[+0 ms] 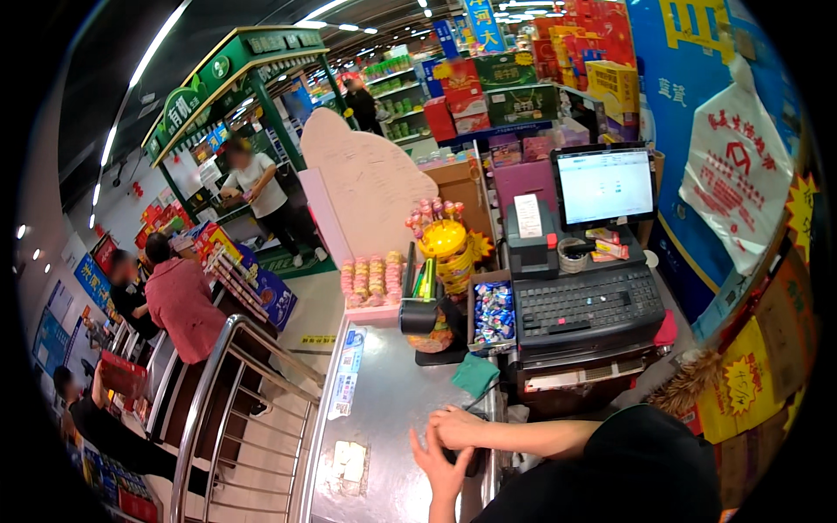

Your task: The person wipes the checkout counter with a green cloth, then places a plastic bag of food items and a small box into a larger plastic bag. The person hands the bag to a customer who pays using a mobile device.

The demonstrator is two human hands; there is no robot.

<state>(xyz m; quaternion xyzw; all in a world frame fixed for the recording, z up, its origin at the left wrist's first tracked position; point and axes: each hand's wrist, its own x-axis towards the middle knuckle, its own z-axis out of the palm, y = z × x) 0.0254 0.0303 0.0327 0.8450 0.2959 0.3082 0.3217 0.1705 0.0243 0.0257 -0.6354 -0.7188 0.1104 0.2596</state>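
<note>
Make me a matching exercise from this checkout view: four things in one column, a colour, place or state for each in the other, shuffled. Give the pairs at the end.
Things
1. Cloth
2. Screen
3. Keyboard
4. Bag

Descriptions
A. White with red print, at the far right
B. Black, just right of the blue packets
C. Green, by the edge of the metal counter
D. Lit, with a mostly white display

Pairs
1-C, 2-D, 3-B, 4-A
</note>
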